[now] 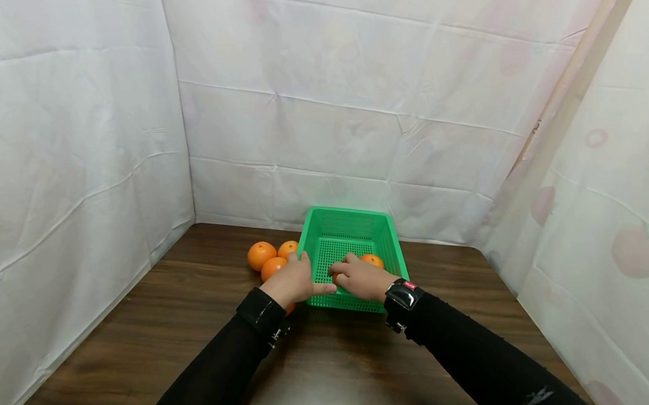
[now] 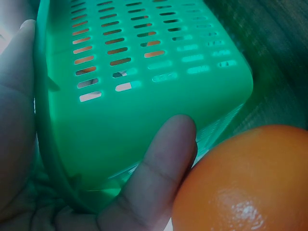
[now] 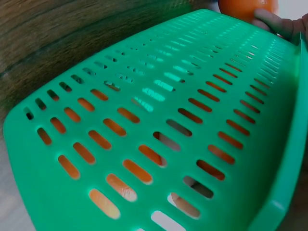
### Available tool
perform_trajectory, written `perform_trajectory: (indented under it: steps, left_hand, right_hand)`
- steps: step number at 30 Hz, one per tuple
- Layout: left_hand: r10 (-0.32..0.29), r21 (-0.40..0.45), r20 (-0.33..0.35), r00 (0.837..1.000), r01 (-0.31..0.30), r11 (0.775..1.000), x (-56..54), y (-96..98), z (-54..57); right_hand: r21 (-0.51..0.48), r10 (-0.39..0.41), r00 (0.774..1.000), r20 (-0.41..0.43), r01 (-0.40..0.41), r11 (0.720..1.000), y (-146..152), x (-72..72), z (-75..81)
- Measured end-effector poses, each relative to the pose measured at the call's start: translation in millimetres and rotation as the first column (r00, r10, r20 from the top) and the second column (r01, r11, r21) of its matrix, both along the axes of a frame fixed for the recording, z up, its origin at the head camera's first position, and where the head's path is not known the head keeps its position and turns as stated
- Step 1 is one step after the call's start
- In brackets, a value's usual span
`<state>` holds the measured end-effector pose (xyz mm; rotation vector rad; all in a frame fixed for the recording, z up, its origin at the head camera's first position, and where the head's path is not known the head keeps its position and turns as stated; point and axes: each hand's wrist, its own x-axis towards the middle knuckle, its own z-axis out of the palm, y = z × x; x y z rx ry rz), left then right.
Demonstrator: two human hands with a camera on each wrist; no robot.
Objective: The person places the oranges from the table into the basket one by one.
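A green perforated basket (image 1: 392, 242) stands on the table. My left hand (image 1: 295, 282) grips its near left corner, the thumb (image 2: 168, 149) against the outer wall and the fingers along the rim. Inside the basket, my right hand (image 1: 362, 278) curls its fingers over an orange (image 1: 336, 279), largely hidden beneath them. A second orange (image 1: 372, 260) lies behind that hand in the basket. Close beside my left thumb sits another orange (image 2: 245, 183), outside the basket. In the right wrist view the basket's wall (image 3: 144, 91) covers my right hand, with orange colour showing through the slots.
Left of the basket, several oranges (image 1: 262, 255) cluster on the dark wooden table (image 1: 173, 327). White sheeting (image 1: 322, 131) hangs behind the table, close to the basket's far side, and more sheeting hangs at the left and right.
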<state>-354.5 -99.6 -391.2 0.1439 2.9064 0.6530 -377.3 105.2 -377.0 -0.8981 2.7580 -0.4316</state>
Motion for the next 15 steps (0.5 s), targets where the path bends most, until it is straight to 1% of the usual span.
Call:
perform_trajectory:
  steps: [4, 10, 15]
  left_hand:
    - [0.000, -0.009, 0.009, 1.000, 0.000, 1.000, -0.7, 0.4, 1.1]
    - [0.000, -0.013, 0.009, 1.000, 0.000, 1.000, -1.9, 0.2, 0.2]
    - [-0.005, -0.010, -0.001, 1.000, 0.005, 1.000, -0.9, 0.3, -0.2]
  right_hand:
    - [0.012, -0.004, 1.000, 0.010, 0.004, 1.000, -1.9, -0.5, -1.4]
    - [0.001, -0.011, 0.999, 0.037, 0.011, 1.000, -3.8, 0.5, -0.5]
    - [0.019, -0.004, 0.998, 0.069, 0.002, 1.000, -4.5, -3.4, -2.8]
